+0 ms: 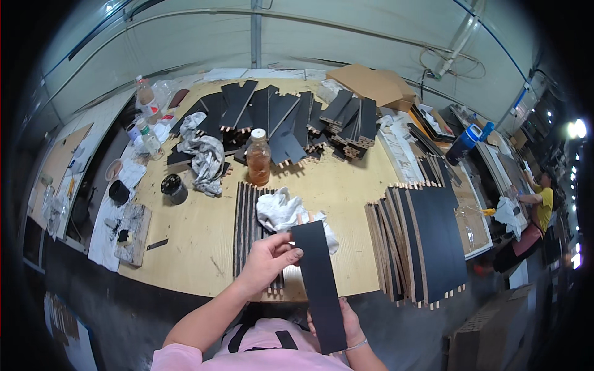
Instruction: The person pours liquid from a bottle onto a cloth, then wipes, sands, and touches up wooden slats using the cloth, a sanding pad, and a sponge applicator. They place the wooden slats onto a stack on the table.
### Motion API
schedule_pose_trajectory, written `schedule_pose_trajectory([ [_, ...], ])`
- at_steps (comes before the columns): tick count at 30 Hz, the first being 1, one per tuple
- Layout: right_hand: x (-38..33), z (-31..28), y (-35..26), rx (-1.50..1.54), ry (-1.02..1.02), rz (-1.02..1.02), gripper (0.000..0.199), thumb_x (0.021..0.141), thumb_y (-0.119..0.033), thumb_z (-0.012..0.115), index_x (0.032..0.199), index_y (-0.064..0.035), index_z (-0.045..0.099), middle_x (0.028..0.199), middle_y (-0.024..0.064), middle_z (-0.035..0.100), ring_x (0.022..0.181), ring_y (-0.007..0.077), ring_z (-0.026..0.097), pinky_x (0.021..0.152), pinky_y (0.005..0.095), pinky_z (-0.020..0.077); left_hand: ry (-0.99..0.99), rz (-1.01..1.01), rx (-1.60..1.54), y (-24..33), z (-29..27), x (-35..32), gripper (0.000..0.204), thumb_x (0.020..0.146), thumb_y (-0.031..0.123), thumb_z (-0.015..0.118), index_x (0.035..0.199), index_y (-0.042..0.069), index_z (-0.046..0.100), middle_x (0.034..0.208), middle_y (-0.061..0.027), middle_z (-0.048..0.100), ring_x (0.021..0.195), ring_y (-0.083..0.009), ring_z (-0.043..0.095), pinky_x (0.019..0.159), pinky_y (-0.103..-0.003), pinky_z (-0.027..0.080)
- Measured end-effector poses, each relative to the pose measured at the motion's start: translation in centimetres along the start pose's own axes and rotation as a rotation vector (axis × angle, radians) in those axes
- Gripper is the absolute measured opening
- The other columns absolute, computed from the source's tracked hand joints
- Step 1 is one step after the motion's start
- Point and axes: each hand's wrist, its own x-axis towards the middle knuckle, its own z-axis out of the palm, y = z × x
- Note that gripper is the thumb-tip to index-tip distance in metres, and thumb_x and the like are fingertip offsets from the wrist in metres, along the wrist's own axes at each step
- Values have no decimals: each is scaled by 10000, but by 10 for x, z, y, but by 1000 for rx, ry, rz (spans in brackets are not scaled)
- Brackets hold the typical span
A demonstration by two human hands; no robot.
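A narrow black board (318, 284) with wooden dowel pegs at its ends is held up in front of my body, tilted along its length. My left hand (270, 261) is closed at its upper left edge, thumb and fingers pinching there. Lower down, my right hand (351, 324) wraps round the right edge, its fingers partly hidden behind the board. Just beyond the board lies a crumpled white cloth (279, 210). It rests partly over a row of dark boards standing on edge (242, 232), left of the held one.
An amber-liquid bottle (258, 162), a stained rag (208, 162) and a black jar (174, 188) stand on the wooden table (198, 247). Black boards (291, 133) are heaped behind; a leaning stack (433, 241) is at right. Another person (539, 207) works far right.
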Motion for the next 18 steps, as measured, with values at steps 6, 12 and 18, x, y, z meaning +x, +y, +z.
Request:
schedule_pose_trajectory([
  [6, 6, 23, 6, 65, -21, 35, 748, 1129, -622, 547, 1321, 91, 660, 1069, 275, 756, 805, 331, 755, 727, 450, 653, 104, -15, 7, -6, -32, -25, 285, 1171, 213, 617, 1090, -20, 761, 968, -79, 800, 857, -138, 772, 817, -302, 637],
  [12, 20, 45, 17, 109, -7, 115, 753, 1124, -636, 541, 1339, 79, 641, 1063, 290, 739, 813, 357, 743, 736, 470, 638, 132, -60, -153, -4, -65, -38, 377, 1202, 250, 531, 1088, -21, 767, 960, -112, 810, 809, -197, 805, 777, -323, 669],
  [18, 55, 94, 37, 56, 14, 142, 794, 1107, -714, 497, 1304, 41, 643, 983, 246, 708, 832, 326, 690, 773, 424, 572, 106, -102, -144, 11, -121, -42, 308, 1197, 193, 553, 1110, -25, 753, 986, -98, 795, 831, -168, 788, 787, -303, 656],
])
